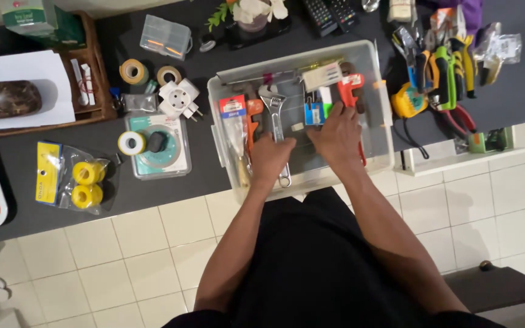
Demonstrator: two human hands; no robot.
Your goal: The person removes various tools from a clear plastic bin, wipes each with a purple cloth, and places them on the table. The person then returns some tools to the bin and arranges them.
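A bin overhangs the worktop's front edge; a wrench lies in it, tape rolls to its left, pliers to its right.

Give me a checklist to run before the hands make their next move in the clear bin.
1. Both hands inside the bin: ok, left hand and right hand are over its contents.
2. Wrench reachable: ok, it lies beside the left hand, jaw end away from the person.
3. Left hand's grip: cannot tell, fingers curl out of sight.
4. Right hand's grip: cannot tell, fingertips hidden among small packs.
5. Bin seated on the table: not ok, its near edge overhangs the table.
6. Pliers on the right clear of the bin: ok.
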